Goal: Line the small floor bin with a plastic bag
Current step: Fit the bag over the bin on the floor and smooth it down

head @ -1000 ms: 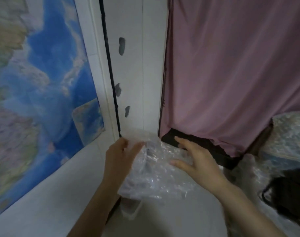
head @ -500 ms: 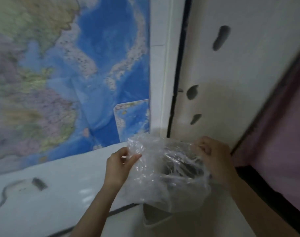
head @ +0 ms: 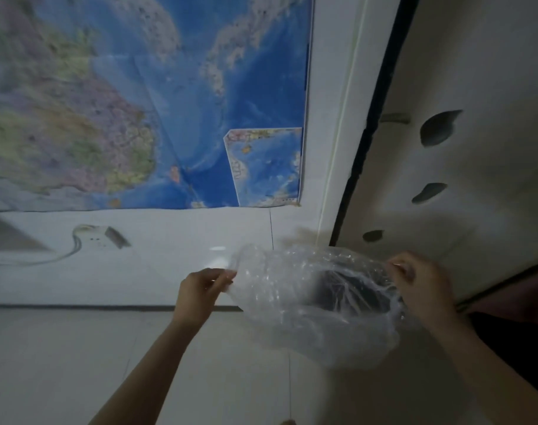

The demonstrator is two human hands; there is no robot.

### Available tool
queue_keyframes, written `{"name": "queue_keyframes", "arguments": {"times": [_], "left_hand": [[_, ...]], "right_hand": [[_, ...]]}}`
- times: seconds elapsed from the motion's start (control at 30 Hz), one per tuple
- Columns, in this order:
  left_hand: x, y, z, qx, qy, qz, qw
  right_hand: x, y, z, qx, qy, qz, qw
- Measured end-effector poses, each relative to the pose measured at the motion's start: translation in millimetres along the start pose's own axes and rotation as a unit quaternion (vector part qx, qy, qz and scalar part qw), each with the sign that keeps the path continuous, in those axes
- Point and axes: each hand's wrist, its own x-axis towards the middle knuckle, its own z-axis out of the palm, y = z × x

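A clear, crinkled plastic bag (head: 295, 305) hangs in the air between my hands, its mouth stretched open. My left hand (head: 201, 291) pinches the bag's left edge. My right hand (head: 421, 286) grips the right edge. Through the bag's open mouth I see a dark round shape (head: 350, 289); whether it is the small bin I cannot tell. No bin shows clearly anywhere else.
A large blue map (head: 145, 99) hangs on the white wall. A white power strip (head: 100, 239) with its cable lies at the left. A white door (head: 476, 148) with dark marks stands at the right, dark fabric (head: 513, 335) below it. Pale tiled floor (head: 77, 363) spreads beneath.
The view has swung left, away from the pink curtain towards the map. My right hand went from resting on the bag to gripping its edge, and the bag's mouth has been pulled wider.
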Motion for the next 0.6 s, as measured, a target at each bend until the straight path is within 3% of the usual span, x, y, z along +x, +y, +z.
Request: {"name": "queue_keyframes", "arguments": {"times": [0.23, 0.43, 0.6], "left_hand": [[14.7, -46.8, -7.0, -0.088, 0.035, -0.09, 0.991], [22.6, -86.2, -2.1, -0.044, 0.061, -0.098, 0.992], [21.1, -103.6, 10.3, -0.084, -0.025, -0.173, 0.981]], "right_hand": [[3.2, 13.2, 26.6, -0.043, 0.007, 0.007, 0.999], [0.6, 28.4, 60.7, -0.041, -0.042, 0.018, 0.998], [-1.1, 30.5, 73.1, 0.016, -0.11, 0.028, 0.993]]}}
